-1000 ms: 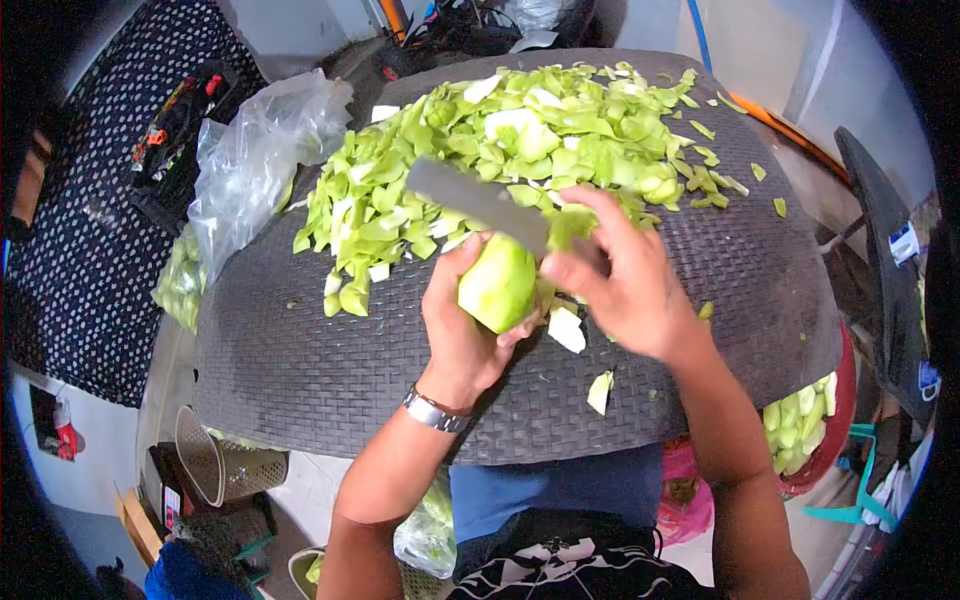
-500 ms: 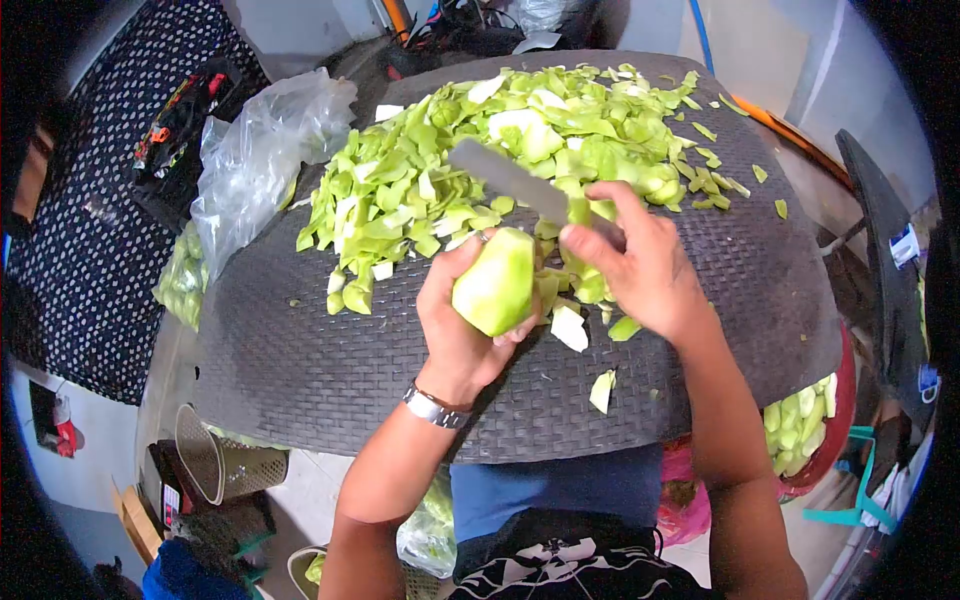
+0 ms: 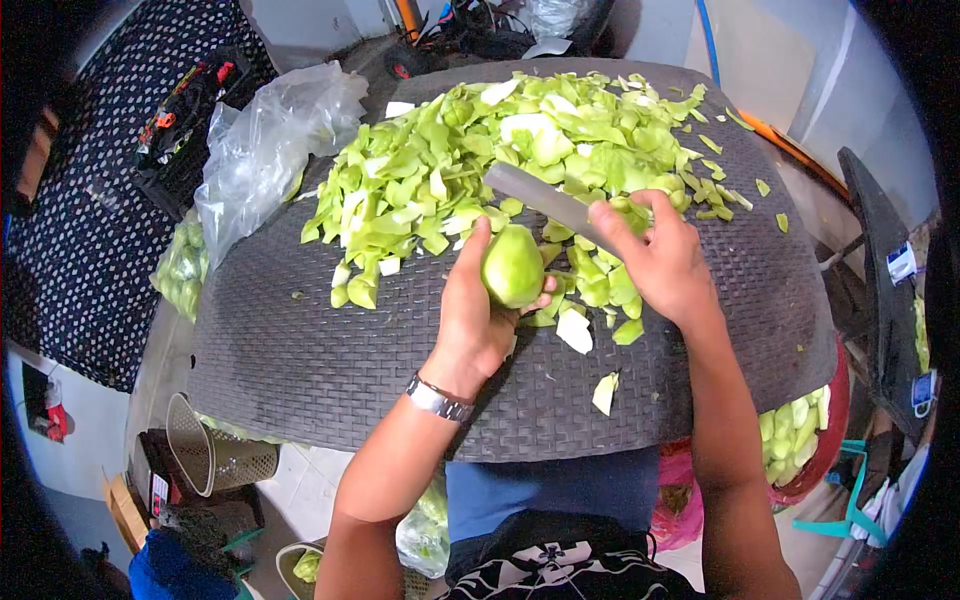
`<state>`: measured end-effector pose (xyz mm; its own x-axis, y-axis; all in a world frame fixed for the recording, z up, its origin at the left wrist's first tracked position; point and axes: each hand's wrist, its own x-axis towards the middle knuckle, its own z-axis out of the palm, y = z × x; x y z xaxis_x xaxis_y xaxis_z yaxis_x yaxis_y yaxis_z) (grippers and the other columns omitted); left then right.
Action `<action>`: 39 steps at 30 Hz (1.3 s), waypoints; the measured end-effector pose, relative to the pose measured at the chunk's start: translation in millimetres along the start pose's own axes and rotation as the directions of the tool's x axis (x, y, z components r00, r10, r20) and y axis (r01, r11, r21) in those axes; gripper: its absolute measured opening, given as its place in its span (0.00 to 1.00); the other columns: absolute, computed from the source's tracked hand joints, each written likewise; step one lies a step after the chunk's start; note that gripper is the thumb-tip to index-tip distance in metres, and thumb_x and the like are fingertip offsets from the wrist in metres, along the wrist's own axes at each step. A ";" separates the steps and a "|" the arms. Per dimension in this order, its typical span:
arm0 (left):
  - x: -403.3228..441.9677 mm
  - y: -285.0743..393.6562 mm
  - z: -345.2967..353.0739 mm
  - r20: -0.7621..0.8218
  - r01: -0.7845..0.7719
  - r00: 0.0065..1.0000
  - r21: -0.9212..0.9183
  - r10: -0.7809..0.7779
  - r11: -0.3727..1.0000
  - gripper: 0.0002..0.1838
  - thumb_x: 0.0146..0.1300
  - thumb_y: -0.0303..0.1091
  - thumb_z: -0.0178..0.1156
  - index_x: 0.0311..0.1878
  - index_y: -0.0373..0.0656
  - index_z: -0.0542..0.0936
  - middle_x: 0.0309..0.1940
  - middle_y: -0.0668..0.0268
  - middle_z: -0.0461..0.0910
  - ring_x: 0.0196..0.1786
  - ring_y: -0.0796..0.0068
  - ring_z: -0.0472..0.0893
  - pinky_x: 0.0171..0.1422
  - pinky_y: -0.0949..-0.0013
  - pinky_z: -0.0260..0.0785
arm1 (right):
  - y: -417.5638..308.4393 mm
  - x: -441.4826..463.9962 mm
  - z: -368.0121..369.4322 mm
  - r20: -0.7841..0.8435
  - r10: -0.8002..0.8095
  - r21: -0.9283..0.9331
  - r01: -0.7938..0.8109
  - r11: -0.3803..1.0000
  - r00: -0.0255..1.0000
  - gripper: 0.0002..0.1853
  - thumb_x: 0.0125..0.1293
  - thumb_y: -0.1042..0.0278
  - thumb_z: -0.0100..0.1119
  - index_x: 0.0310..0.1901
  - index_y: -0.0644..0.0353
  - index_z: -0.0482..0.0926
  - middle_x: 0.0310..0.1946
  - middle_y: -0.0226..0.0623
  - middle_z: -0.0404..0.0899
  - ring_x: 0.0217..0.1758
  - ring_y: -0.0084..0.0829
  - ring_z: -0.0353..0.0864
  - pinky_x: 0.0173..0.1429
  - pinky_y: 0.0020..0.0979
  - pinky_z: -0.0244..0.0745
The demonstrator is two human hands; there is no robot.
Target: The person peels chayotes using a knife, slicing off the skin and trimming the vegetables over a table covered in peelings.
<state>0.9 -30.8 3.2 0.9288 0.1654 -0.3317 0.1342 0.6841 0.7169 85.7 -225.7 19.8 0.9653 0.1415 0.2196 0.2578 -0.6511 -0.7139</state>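
Observation:
My left hand (image 3: 478, 312) curls around a smooth green fruit (image 3: 513, 266) that looks like an unripe mango, with the thumb along its left side. A metal watch sits on this wrist. In my right hand (image 3: 660, 250) is a knife (image 3: 545, 198), its handle mostly hidden by the fingers. The broad blade points up and left, above the fruit and apart from it. Behind both hands spreads a large heap of green peelings (image 3: 430, 165). Several loose scraps lie closer in, including a pale one (image 3: 574, 331) beside my left hand.
The dark woven tabletop (image 3: 300, 370) has a clear plastic bag (image 3: 270, 150) at its left edge. A bag of green fruit (image 3: 182, 270) hangs or stands below that. At the lower right, a red basin (image 3: 838, 430) holds pale green pieces. A perforated bin (image 3: 240, 462) is at lower left.
The fruit has turned in my left hand and now shows a rounder, greener side. My right hand and the knife have shifted slightly right. The whole view has moved a little.

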 end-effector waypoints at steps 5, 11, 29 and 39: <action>3.4 -1.8 -4.6 0.034 0.018 0.999 -0.020 -0.018 1.000 0.28 0.79 0.58 0.48 0.58 0.38 0.78 0.44 0.56 0.85 0.42 0.56 0.85 0.44 0.62 0.79 | 8.4 7.4 1.7 0.024 0.056 0.069 -0.058 0.996 0.998 0.33 0.70 0.35 0.63 0.55 0.63 0.79 0.35 0.59 0.87 0.42 0.56 0.90 0.49 0.49 0.82; 4.3 -3.9 -6.6 0.033 -0.048 0.998 -0.104 0.052 0.993 0.26 0.79 0.56 0.50 0.59 0.40 0.77 0.49 0.55 0.84 0.50 0.58 0.85 0.53 0.57 0.81 | -11.8 -9.8 -1.8 0.307 -0.102 0.217 0.035 0.975 0.946 0.39 0.61 0.33 0.72 0.56 0.63 0.79 0.37 0.58 0.87 0.43 0.56 0.90 0.49 0.49 0.83; -0.2 -5.5 -9.7 0.241 0.024 0.970 -0.157 0.015 0.987 0.27 0.78 0.59 0.50 0.62 0.46 0.80 0.55 0.58 0.86 0.56 0.58 0.86 0.65 0.50 0.79 | -36.0 -39.2 10.0 0.373 -0.471 0.134 0.456 0.880 0.799 0.53 0.51 0.42 0.83 0.77 0.51 0.69 0.45 0.54 0.88 0.49 0.48 0.91 0.53 0.41 0.84; -1.8 -6.0 -6.7 0.173 -0.058 0.982 -0.121 0.079 0.991 0.23 0.78 0.54 0.51 0.60 0.47 0.80 0.52 0.60 0.86 0.52 0.60 0.87 0.63 0.52 0.80 | -28.5 -36.9 15.6 0.188 -0.626 0.140 0.611 0.780 0.757 0.47 0.58 0.34 0.74 0.77 0.43 0.70 0.30 0.51 0.86 0.35 0.52 0.89 0.43 0.45 0.83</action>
<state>-3.8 -30.5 -4.7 0.9822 0.0933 -0.1629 0.0370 0.7545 0.6553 43.4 -200.7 21.7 0.5768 0.6549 0.4883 0.7962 -0.3169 -0.5154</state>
